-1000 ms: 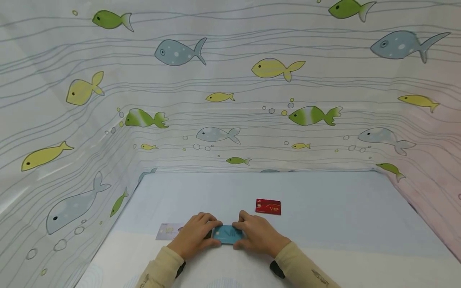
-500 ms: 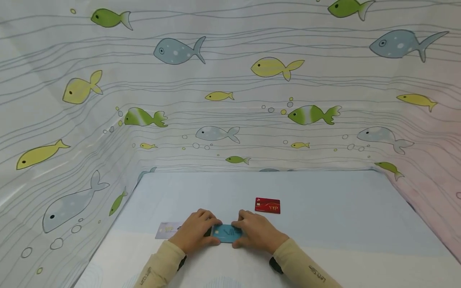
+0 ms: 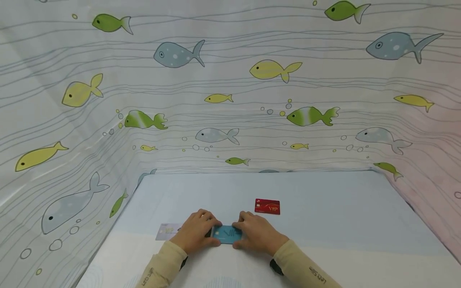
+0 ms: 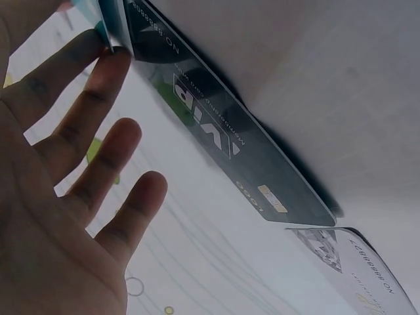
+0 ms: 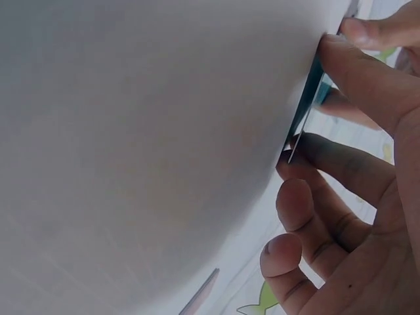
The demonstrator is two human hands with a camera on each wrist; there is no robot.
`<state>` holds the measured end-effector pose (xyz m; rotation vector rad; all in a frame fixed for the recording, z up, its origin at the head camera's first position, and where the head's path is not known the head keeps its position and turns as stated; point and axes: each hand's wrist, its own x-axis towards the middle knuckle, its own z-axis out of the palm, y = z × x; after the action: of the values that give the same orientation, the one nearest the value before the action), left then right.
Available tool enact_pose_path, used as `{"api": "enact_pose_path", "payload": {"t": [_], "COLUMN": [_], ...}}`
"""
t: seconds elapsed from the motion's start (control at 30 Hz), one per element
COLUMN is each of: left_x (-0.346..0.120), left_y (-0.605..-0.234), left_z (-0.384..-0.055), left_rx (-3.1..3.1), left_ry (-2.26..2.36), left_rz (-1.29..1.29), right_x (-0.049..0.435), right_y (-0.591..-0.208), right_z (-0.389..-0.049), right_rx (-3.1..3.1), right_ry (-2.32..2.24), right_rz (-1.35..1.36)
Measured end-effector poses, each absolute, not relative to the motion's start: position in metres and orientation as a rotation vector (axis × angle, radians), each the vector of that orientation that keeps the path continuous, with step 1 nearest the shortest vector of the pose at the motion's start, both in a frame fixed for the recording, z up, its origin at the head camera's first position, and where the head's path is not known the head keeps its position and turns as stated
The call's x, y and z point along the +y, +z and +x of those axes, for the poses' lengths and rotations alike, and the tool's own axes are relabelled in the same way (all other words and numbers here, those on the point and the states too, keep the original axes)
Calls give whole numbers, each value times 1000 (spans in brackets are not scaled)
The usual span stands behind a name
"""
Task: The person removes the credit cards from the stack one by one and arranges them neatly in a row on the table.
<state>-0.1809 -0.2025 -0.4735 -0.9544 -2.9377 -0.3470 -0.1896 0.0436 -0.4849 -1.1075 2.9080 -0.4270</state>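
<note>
A blue VIP card [image 3: 226,234] is held between both hands at the middle of the table. My left hand [image 3: 195,232] pinches its left end and my right hand [image 3: 260,235] its right end, with thumbs on the near edge and fingers on the far edge. In the right wrist view the blue card [image 5: 307,100] appears edge-on, with a second thin edge beside it; I cannot tell whether that is another card. Below my left hand lies a dark VIP card [image 4: 203,111], mostly hidden in the head view. Left of it is a pale lilac VIP card [image 3: 165,232].
A red VIP card [image 3: 267,207] lies on the table beyond my right hand. The light tabletop [image 3: 342,216] is bordered at the back and sides by a fish-patterned sheet [image 3: 252,88].
Both hands keep their hold on the blue card with hardly any movement. The head view shifts slightly; the other cards stay in place.
</note>
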Motion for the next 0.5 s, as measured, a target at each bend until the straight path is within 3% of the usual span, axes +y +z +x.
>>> {"api": "enact_pose_path", "payload": {"t": [0.5], "left_x": [-204], "left_y": [-474], "left_z": [-182], "left_rx": [-2895], "left_ry": [-391], "left_rz": [-985], "right_x": [43], "right_y": [-484], "right_z": [-190], "right_rx": [2920], "right_ry": [-376], "right_rz": [-1086]}}
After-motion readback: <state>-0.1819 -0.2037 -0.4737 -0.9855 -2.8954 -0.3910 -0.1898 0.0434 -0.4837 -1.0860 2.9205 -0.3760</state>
